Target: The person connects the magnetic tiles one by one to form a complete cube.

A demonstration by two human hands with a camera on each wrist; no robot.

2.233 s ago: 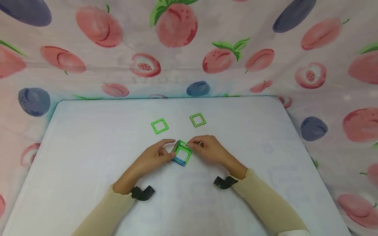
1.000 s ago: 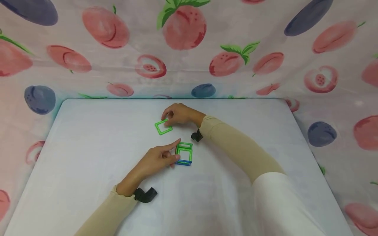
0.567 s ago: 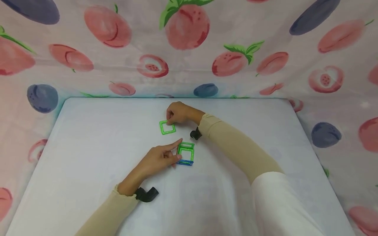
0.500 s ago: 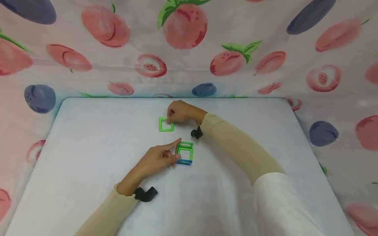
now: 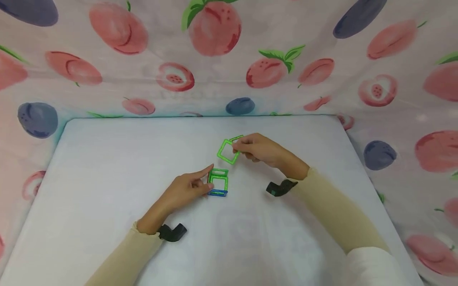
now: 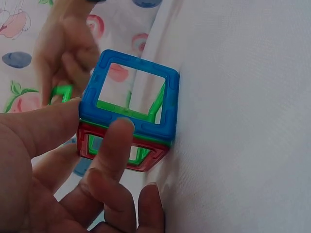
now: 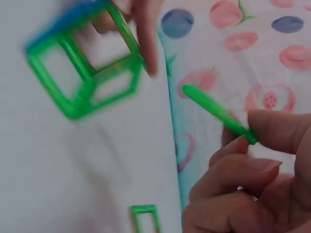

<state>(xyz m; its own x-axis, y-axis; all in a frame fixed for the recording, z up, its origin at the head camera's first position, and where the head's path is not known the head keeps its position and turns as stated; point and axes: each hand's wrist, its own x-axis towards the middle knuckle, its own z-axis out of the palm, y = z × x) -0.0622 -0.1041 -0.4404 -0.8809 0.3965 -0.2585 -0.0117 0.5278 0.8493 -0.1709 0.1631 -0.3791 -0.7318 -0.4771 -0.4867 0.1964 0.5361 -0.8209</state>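
Near the middle of the table, my left hand grips a small box of square magnetic tiles between thumb and fingers. Its near side is a blue tile, the side by the fingers is a red tile, and several other sides are green frames. The thumb lies on the blue frame. Beyond the box, my right hand pinches a single green square magnetic tile by its edge, held up and tilted. That tile is seen edge-on in the right wrist view, apart from the box.
Another green square tile lies on the white table, partly hidden behind the right hand and its tile. A fruit-print curtain hangs along the table's back edge and sides. A black wrist camera sits at the right cuff.
My right hand has picked up the far-left green tile and carried it rightward and toward me. Its forearm no longer reaches across the back. My left hand stays on the box.
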